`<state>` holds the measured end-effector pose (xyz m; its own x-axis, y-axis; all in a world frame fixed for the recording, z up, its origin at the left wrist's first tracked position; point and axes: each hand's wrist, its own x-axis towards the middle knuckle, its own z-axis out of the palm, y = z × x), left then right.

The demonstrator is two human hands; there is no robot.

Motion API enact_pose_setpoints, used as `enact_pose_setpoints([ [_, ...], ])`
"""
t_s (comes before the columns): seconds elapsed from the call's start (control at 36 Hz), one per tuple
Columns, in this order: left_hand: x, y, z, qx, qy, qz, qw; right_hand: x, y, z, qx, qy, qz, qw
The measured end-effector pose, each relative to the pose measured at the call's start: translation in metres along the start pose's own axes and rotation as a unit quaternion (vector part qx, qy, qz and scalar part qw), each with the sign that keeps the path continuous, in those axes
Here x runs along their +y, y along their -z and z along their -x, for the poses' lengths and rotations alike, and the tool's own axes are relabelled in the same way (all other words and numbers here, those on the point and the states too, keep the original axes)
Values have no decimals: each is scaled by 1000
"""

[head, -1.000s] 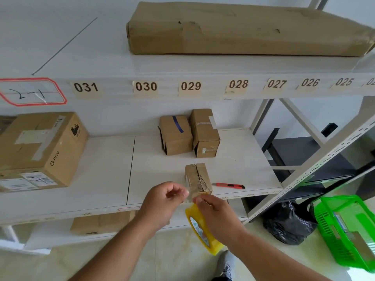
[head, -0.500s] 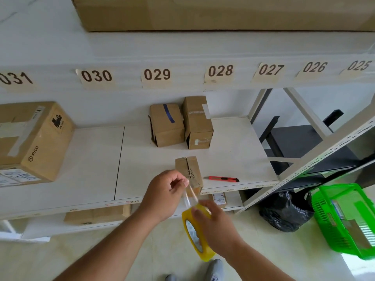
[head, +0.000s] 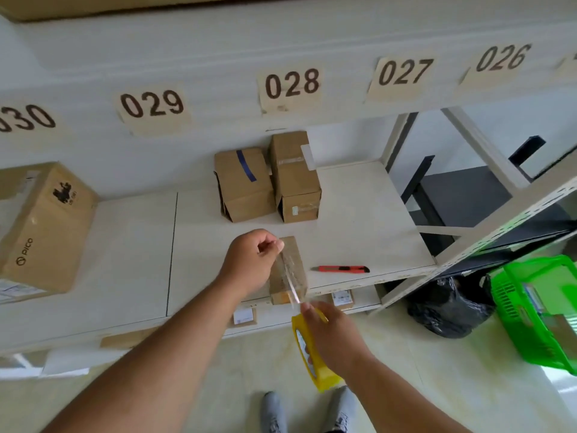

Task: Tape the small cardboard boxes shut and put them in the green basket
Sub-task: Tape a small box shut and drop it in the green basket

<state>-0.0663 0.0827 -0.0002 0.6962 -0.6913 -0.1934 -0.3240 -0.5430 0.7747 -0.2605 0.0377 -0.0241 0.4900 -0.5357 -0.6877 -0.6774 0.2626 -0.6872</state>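
Item: our left hand [head: 249, 264] pinched the clear tape [head: 288, 273] end; our right hand [head: 331, 335] gripped the yellow dispenser [head: 315, 367] over the small box [head: 288, 273]. Risk: the stretched tape could twist and self-stick.

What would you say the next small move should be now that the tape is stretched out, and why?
Probably lower the clear tape strip onto the small box at the shelf's front edge. The left hand pinches its free end above the box, and the right hand holds the yellow dispenser below, so the strip spans the box.
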Motion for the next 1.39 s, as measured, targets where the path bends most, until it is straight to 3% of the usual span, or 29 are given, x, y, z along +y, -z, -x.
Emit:
enact_pose_setpoints([
  [0.28,-33,7,-44,-67,-24,-19,997,20,-27,-1,57,-14,-31,998],
  [0.44,-41,4,-68,-64,-12,-14,998,15,-42,-21,60,-22,-40,997],
  [0.67,-47,-5,-84,-41,-1,-3,999,24,-39,-44,101,-19,52,993],
  [0.89,-49,-6,-83,-26,5,6,1000,15,-31,-47,43,-26,122,991],
  [1.06,-49,1,-83,-24,7,29,999,16,-27,-36,19,7,-38,999],
  [1.25,-49,0,-81,-42,22,23,999,22,-29,-23,-33,-47,-210,976],
  [1.39,-47,2,-79,-42,22,25,999,22,-34,-25,8,-30,-157,987],
])
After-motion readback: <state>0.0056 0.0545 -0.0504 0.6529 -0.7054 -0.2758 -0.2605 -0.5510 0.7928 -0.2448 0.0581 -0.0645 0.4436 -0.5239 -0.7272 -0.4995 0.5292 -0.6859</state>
